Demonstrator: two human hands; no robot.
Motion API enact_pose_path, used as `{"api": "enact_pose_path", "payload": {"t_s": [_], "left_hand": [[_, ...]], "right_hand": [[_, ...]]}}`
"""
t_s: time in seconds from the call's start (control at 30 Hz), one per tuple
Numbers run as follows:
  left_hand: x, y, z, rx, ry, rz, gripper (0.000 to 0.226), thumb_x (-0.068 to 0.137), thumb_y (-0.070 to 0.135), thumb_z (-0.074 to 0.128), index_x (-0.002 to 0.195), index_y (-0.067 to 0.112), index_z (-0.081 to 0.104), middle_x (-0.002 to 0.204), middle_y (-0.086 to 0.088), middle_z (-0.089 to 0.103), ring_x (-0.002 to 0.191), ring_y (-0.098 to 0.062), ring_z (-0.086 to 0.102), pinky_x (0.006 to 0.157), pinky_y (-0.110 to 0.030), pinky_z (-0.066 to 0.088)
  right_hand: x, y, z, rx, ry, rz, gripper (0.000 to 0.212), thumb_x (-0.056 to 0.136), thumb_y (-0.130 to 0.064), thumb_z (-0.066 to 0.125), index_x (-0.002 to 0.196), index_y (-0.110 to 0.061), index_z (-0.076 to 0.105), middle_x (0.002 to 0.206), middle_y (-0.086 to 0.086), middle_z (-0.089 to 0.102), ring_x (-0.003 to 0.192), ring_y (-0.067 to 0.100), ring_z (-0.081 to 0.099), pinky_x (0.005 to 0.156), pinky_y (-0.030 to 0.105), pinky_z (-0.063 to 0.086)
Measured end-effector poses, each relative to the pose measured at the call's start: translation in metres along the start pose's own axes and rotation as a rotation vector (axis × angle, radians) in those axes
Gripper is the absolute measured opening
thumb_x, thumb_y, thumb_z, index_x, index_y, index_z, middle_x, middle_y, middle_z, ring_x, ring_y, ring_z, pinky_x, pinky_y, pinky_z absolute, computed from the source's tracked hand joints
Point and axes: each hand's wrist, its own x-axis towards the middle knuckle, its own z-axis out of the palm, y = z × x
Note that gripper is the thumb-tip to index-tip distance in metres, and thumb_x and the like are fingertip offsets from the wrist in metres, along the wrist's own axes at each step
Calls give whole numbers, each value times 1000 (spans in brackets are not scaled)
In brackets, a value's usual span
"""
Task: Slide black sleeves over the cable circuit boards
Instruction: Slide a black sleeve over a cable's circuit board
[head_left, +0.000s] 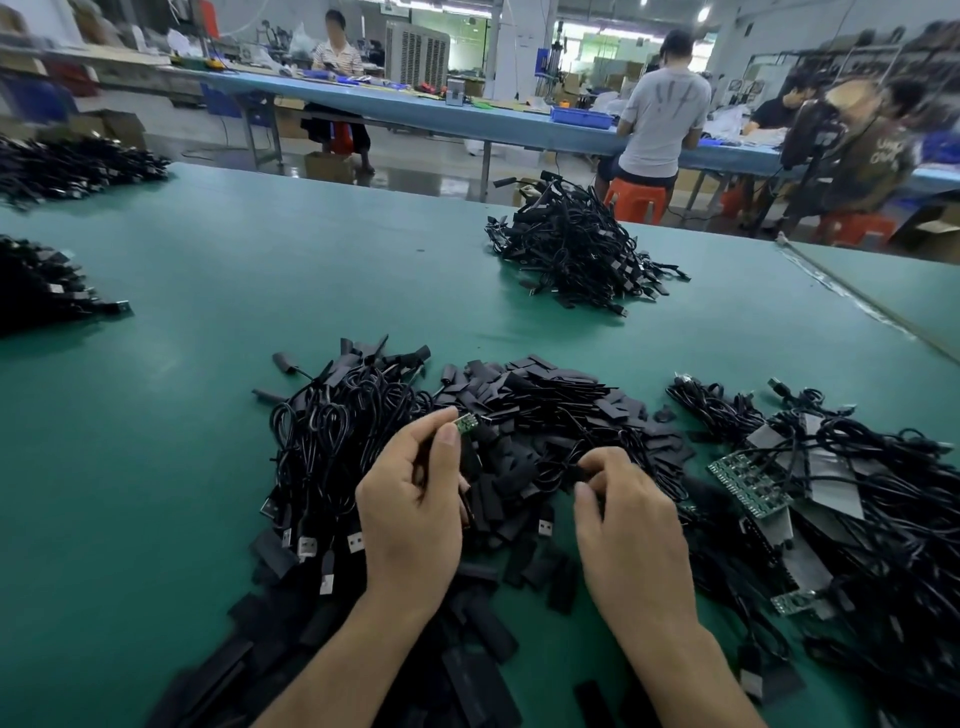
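Now left hand (410, 499) pinches circuit board (466, 425) — right hand (631, 512) pinches sleeve (576, 474).

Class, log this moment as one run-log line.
left hand: pinches small green circuit board | right hand: pinches small black item, kind unclear | board: bare | below: pile of flat black sleeves

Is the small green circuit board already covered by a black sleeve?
No, the green circuit board sticks out bare from the left hand.
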Motion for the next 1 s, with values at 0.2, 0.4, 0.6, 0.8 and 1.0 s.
{"api": "enact_pose_path", "payload": {"t_s": [0.2,0.4,0.6,0.8,1.0], "left_hand": [[0,-1,2,-26,-25,10,32,91,40,54,117,28,68,63,6,65,47,-9,58,48,-21,49],[-3,0,4,-40,-19,49,26,94,35,54,118,37,62,76,9,72,61,-10,70,56,-20,56],[-2,1,2,-36,-33,73,26,95,34,54,117,47,60,79,6,72,64,-13,72,58,-26,59],[-3,5,1,-5,-85,80,11,97,30,54,92,40,54,79,3,70,63,-15,72,53,-24,56],[-2,1,0,57,-248,-1,17,94,21,67,87,36,64,75,5,71,62,-12,71,59,-27,58]], "right_hand": [[-1,0,-1,-16,-63,-76,23,92,-15,66,113,-24,71,93,-8,60,87,10,54,79,21,44],[1,-2,2,-144,-307,-193,50,76,-75,55,108,-38,68,98,-19,50,100,8,47,90,32,41],[1,-2,10,-189,-297,-141,57,77,-77,55,118,-38,63,102,-19,48,108,8,47,93,29,37],[-1,3,5,29,-158,-239,14,93,-39,64,97,-30,74,93,-19,57,93,5,54,86,33,47],[2,4,6,365,161,-162,18,92,-13,67,105,-24,70,81,-22,65,77,-4,63,69,5,42]]}}
